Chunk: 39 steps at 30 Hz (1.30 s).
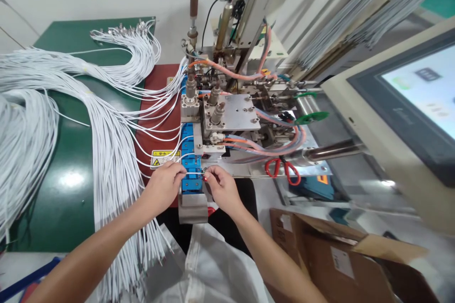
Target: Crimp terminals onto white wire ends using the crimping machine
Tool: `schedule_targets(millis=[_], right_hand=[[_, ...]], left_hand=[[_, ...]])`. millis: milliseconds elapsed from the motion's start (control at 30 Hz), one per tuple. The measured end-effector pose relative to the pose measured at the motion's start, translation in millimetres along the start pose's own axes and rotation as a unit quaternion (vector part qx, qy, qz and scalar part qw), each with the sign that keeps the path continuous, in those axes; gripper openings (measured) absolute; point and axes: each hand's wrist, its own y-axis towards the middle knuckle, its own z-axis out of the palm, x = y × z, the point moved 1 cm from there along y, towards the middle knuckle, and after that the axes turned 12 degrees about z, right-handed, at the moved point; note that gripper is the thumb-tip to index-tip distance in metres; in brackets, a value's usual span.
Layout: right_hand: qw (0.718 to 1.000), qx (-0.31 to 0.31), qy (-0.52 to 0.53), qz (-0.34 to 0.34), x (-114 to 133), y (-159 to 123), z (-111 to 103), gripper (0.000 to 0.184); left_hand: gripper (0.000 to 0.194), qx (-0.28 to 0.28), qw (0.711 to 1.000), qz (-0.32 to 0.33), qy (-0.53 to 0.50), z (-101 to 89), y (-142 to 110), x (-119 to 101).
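Note:
A white cable is stretched across one of the blue clamp blocks at the near end of the machine. My left hand pinches it on the left of the block. On the right, my right hand pinches the cable's end, where thin coloured wires and a small red glow show between the fingertips. Farther along the row of blue blocks, more white cables lie across, running left to a large bundle of white cables. A yellow warning label sits just beyond my left hand.
The machine with its metal plate and hoses stands beyond my hands. Red-handled scissors and a wire spool are to the right. A screen juts in at right, above a cardboard box. Cable bundles cover much of the green table.

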Motion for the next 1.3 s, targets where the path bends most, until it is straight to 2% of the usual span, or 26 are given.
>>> schedule_targets(millis=[133,267,467,600,667,833,967,1033,1133,1233,1300], right_hand=[[0.999,-0.015,-0.033,-0.024,-3,0,-3,0.015],[0.991,-0.017,-0.116,-0.061,0,6,-10,0.027],[0.950,-0.016,-0.261,-0.172,14,14,-12,0.031],[0.947,-0.040,-0.233,-0.217,11,12,-8,0.029],[0.957,-0.050,-0.198,-0.207,6,10,-4,0.028],[0.982,-0.076,-0.115,-0.127,-4,7,8,0.029],[0.984,-0.073,-0.098,-0.125,-6,8,10,0.030],[0.985,-0.067,-0.099,-0.122,-6,9,8,0.032],[0.989,-0.088,-0.079,-0.090,-7,11,1,0.033],[0.991,-0.123,-0.008,-0.052,-6,10,-8,0.035],[0.991,-0.124,0.041,-0.041,-6,8,-14,0.037]], left_hand=[[0.016,0.000,1.000,-0.003,0.000,0.2,-1,0],[0.018,0.006,1.000,-0.004,0.003,0.0,-1,-1],[0.018,0.008,1.000,-0.005,0.007,0.5,-2,-2],[0.018,0.007,1.000,0.001,0.020,2.5,-2,-1],[0.018,0.006,1.000,0.001,0.028,3.3,-3,-1],[0.021,0.024,0.998,0.003,0.062,3.2,-4,-7],[0.023,0.063,0.985,0.011,0.158,-0.5,-6,-16],[0.025,0.079,0.975,0.034,0.205,-2.3,-7,-18],[0.025,0.093,0.969,0.079,0.216,-3.4,-10,-16],[0.035,0.071,0.966,0.129,0.214,-7.7,-18,-10],[0.036,0.065,0.964,0.162,0.200,-14.8,-26,-9]])
